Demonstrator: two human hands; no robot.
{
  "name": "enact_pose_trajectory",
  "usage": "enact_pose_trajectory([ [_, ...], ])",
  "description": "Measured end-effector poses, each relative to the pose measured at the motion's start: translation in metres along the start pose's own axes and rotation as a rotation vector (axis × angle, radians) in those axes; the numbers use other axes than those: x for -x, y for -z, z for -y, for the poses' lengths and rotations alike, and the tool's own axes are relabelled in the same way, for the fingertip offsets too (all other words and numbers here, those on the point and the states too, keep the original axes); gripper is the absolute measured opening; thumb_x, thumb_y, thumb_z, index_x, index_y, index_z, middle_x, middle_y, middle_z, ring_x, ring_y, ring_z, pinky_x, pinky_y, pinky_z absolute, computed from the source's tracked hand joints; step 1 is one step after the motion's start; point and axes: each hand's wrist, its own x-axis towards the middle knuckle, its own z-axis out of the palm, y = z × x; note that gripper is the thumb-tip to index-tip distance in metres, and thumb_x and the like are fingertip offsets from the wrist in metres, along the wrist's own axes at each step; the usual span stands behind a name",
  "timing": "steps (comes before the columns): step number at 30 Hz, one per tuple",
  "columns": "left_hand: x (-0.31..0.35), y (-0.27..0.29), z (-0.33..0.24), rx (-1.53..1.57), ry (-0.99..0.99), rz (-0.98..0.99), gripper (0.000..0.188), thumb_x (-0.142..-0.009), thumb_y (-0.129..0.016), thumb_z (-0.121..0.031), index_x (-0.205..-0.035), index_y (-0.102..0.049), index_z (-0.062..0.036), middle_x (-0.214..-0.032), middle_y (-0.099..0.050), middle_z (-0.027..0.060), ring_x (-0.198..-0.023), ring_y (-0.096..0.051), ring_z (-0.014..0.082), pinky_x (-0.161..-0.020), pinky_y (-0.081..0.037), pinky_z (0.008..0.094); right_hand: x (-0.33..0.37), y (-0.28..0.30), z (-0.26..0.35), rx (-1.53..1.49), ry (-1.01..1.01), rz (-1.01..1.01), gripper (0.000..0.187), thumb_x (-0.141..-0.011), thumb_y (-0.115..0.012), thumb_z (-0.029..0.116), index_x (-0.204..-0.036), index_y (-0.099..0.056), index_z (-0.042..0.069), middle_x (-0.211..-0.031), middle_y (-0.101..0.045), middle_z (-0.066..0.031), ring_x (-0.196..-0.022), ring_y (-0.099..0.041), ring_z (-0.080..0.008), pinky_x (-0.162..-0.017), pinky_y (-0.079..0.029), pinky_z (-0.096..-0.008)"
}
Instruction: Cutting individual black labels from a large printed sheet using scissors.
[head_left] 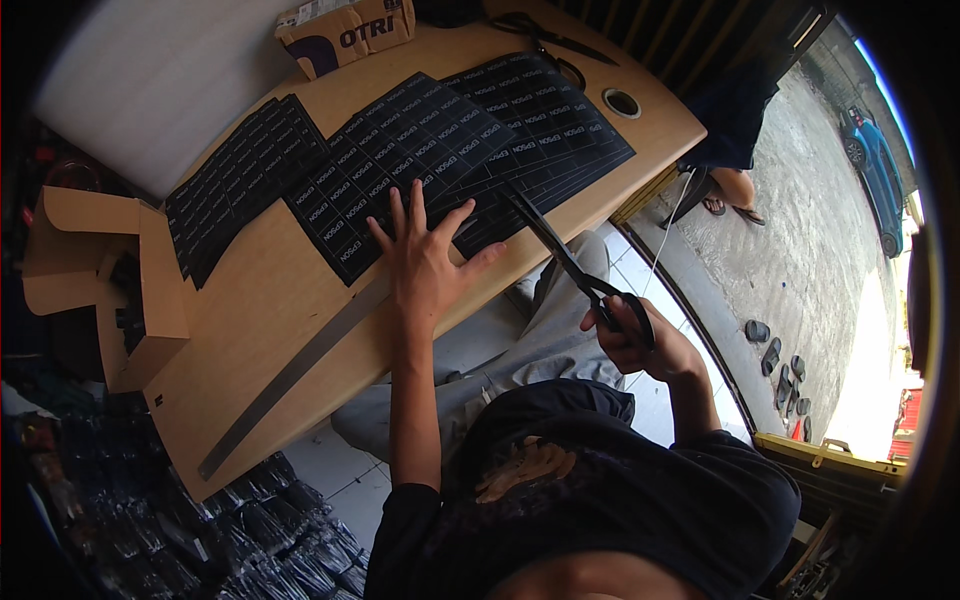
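Left hand [428, 258]: fingers apart, on black printed sheet [400, 150]
Right hand [652, 350]: clamped around scissors [577, 272]
Blades [535, 222]: tips over sheets [575, 140]

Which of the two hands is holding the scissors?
The right hand: it grips the scissors by their handles. The left hand holds no tool; it is spread out, with fingers over the black sheets.

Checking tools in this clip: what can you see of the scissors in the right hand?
The scissors are long and dark, with slim, metal-looking blades and black loop handles. The right hand grips the loops. They slant across the edge of the table, blades pointing up and left in the picture, tips at the black patterned sheets. Whether the tips touch or the blades are parted is unclear.
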Motion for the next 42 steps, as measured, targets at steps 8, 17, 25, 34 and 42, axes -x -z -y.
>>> enact_pose_trajectory([
  [8,0.001,0.0,-0.001,0.009,-0.005,-0.015,0.068,-0.066,-0.06,-0.068,-0.116,-0.061,-0.0215,-0.137,-0.033,0.0277,-0.13,-0.024,0.0481,-0.099,-0.01,0.0707,0.003,0.001,-0.003,-0.013,0.024,0.012,0.043,-0.095,-0.042,0.041,-0.096,-0.051,0.0,-0.058,-0.028,0.0074,-0.045,-0.025,-0.0018,-0.039,-0.018,-0.0196],
  [17,0.001,-0.001,0.002,0.01,-0.005,-0.013,0.068,-0.067,-0.061,-0.067,-0.117,-0.061,-0.022,-0.137,-0.033,0.0275,-0.13,-0.024,0.0476,-0.1,-0.01,0.07,0.01,0.004,-0.005,-0.003,0.018,0.009,0.044,-0.094,-0.043,0.042,-0.097,-0.051,-0.002,-0.059,-0.029,0.0072,-0.045,-0.025,-0.0016,-0.039,-0.018,-0.0196],
  [25,0.001,-0.004,0.001,0.011,-0.008,-0.017,0.067,-0.067,-0.061,-0.067,-0.117,-0.061,-0.0219,-0.137,-0.033,0.0275,-0.13,-0.024,0.0477,-0.1,-0.01,0.0699,0.018,0.009,-0.008,0.011,0.021,0.038,0.042,-0.094,-0.045,0.039,-0.099,-0.052,-0.002,-0.059,-0.03,0.0074,-0.045,-0.026,-0.001,-0.039,-0.018,-0.019],
  [34,0.001,-0.004,0.002,0.015,-0.006,-0.018,0.062,-0.07,-0.061,-0.064,-0.117,-0.06,-0.0238,-0.137,-0.034,0.0273,-0.13,-0.025,0.0472,-0.099,-0.011,0.0702,0.026,0.014,-0.006,-0.001,0.001,0.028,0.043,-0.094,-0.044,0.04,-0.099,-0.052,-0.003,-0.059,-0.029,0.0073,-0.046,-0.026,-0.001,-0.039,-0.019,-0.0186],
  [42,0.001,-0.007,0.005,-0.003,0.009,-0.021,0.047,-0.077,-0.06,-0.054,-0.117,-0.06,-0.0281,-0.139,-0.035,0.0216,-0.131,-0.027,0.0431,-0.102,-0.013,0.0667,0.032,0.024,-0.011,0.015,-0.023,0.102,0.044,-0.094,-0.046,0.04,-0.1,-0.051,-0.004,-0.058,-0.03,0.0075,-0.044,-0.028,-0.0008,-0.038,-0.021,-0.0184],
])
